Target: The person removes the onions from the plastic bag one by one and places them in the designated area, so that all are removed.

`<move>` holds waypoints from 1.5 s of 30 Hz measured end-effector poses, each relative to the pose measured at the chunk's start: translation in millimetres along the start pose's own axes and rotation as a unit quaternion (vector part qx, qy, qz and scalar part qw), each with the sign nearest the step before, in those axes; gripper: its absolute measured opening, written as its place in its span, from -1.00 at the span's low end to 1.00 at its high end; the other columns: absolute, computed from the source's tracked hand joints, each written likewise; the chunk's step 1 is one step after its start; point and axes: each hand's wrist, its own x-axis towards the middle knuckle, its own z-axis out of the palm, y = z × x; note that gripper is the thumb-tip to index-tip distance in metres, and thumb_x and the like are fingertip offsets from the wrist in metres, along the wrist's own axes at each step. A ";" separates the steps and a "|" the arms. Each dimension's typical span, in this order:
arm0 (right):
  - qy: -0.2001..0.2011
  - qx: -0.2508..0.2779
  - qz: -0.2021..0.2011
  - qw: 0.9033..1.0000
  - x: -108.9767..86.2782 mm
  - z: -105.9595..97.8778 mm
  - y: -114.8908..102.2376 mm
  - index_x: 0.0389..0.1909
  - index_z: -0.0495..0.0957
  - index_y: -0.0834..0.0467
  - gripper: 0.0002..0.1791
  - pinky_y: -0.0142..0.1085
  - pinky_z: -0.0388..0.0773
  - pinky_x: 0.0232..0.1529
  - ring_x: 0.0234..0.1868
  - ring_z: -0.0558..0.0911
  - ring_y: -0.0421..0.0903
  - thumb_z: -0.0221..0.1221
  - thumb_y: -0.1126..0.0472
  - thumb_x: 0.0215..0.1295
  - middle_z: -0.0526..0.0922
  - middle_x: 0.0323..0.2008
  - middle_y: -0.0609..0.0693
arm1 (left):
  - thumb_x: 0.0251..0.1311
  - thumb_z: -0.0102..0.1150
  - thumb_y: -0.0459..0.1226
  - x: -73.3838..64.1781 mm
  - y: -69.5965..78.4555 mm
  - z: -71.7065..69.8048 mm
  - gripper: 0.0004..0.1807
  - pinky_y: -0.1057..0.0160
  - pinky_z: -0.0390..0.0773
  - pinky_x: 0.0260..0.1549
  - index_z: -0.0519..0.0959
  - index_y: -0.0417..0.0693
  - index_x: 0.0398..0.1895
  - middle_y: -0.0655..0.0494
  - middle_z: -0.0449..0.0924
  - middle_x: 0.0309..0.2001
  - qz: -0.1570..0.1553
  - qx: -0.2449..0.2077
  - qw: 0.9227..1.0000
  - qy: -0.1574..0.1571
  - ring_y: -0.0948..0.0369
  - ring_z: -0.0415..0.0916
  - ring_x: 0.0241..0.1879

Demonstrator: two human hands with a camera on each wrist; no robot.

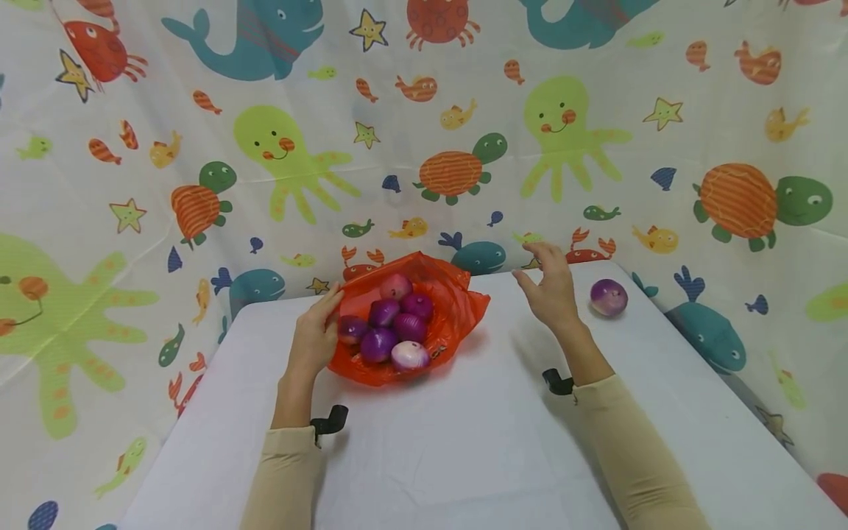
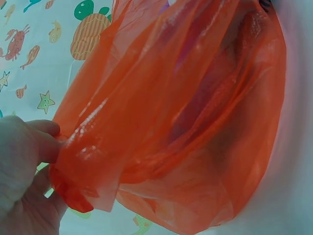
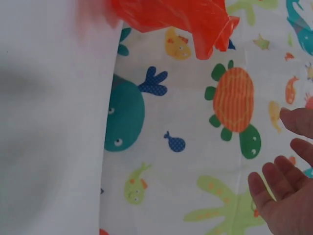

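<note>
The table with a white cloth cover (image 1: 430, 449) has its far edge just behind a translucent orange-red plastic bag (image 1: 460, 309), which stands open left of centre, holding several round purple onions (image 1: 384, 313). Bare cloth stretches from the bag to the near side, and more lies between the bag and a single round purple-and-white onion (image 1: 609, 298) near the far right corner. The left hand (image 1: 314, 331) pinches the bag's left rim, forearm reaching up from the near side. The right hand (image 1: 553, 291), holding nothing, hovers near the far edge, fingers and thumb spread apart.
</note>
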 end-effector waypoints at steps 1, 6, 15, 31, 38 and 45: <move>-0.003 0.002 -0.002 1.000 -0.3 1.6 -2.2 0.31 0.52 0.24 -0.45 0.15 0.56 0.32 0.33 0.48 0.17 0.38 0.37 0.30 0.51 0.31 0.20 | 0.44 0.02 -0.56 -0.1 0.0 0.0 -0.39 -0.14 0.39 0.43 0.39 -0.09 0.52 -0.03 0.31 0.57 0.001 0.000 1.000 0.001 -0.10 0.27 0.55; -0.017 0.008 -0.007 1.000 -2.3 11.4 -12.2 0.33 0.51 0.20 -0.45 0.14 0.60 0.29 0.34 0.49 0.13 0.36 0.35 0.33 0.53 0.32 0.17 | 0.46 0.01 -0.55 -0.2 -1.4 -0.2 -0.41 -0.13 0.39 0.43 0.40 -0.10 0.51 -0.02 0.32 0.56 0.004 -0.001 1.000 0.004 -0.08 0.28 0.55; -0.034 0.035 -0.022 0.999 -3.2 31.0 -24.8 0.34 0.50 0.23 -0.46 0.16 0.62 0.26 0.31 0.52 0.16 0.35 0.32 0.35 0.53 0.30 0.19 | 0.47 0.01 -0.54 0.4 -1.7 -1.9 -0.43 -0.13 0.40 0.43 0.40 -0.11 0.51 -0.02 0.32 0.56 0.007 -0.001 1.000 0.005 -0.09 0.29 0.54; -0.066 0.056 -0.050 0.995 -9.0 50.6 -44.3 0.31 0.51 0.22 -0.46 0.10 0.65 0.21 0.24 0.53 0.14 0.37 0.31 0.34 0.53 0.29 0.18 | 0.45 0.02 -0.55 1.0 -0.7 -1.7 -0.42 -0.13 0.40 0.43 0.41 -0.11 0.51 -0.04 0.33 0.55 0.009 0.001 1.000 0.008 -0.10 0.29 0.54; -0.088 0.046 -0.052 0.994 -13.6 57.4 -47.9 0.32 0.51 0.22 -0.46 0.07 0.63 0.23 0.27 0.52 0.14 0.38 0.29 0.34 0.52 0.29 0.17 | 0.46 0.02 -0.54 -0.1 2.0 -2.3 -0.43 -0.12 0.40 0.43 0.41 -0.10 0.51 0.00 0.32 0.56 0.002 0.002 1.000 0.005 -0.08 0.29 0.54; -0.149 0.042 -0.039 0.987 -21.2 68.4 -53.7 0.31 0.52 0.17 -0.48 0.05 0.63 0.29 0.30 0.53 0.12 0.37 0.19 0.37 0.53 0.26 0.13 | 0.45 0.03 -0.54 0.2 1.7 -2.9 -0.42 -0.13 0.39 0.44 0.41 -0.11 0.51 -0.02 0.33 0.56 0.006 0.003 1.000 0.006 -0.10 0.29 0.54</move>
